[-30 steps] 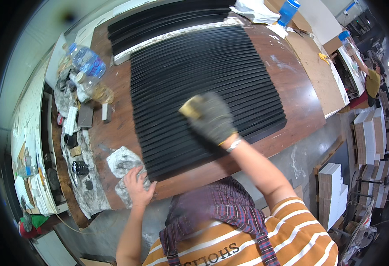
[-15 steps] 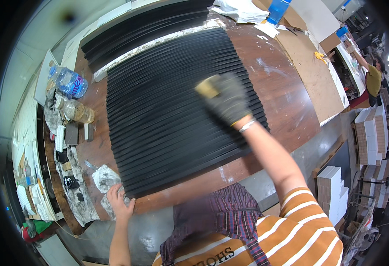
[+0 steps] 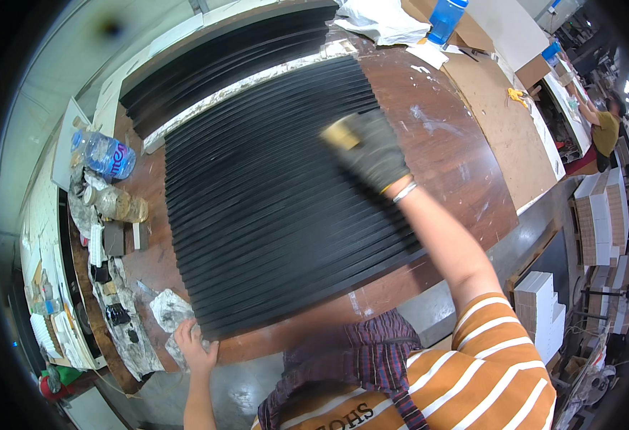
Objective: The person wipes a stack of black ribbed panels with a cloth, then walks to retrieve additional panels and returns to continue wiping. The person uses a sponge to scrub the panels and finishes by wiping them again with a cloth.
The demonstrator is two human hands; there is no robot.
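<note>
Black strips lie side by side in a ridged panel on the brown table. My right hand, in a dark grey glove, is over the right part of the strips. It grips a small tan block that looks like a sponge; its underside is hidden. My bare left hand rests at the panel's near left corner, fingers and thumb apart, beside a crumpled, stained white cloth. Beyond the panel lies a paint-smeared white bar, with more black strips behind it.
On the left stand a large clear bottle, a stained jar and small blocks. At the far right are white cloth, a blue container and yellow scissors on a board. A co-worker stands farther right.
The whole view has shifted slightly. My right hand stays over the right part of the strips with the tan block, less blurred now. My left hand remains at the corner.
</note>
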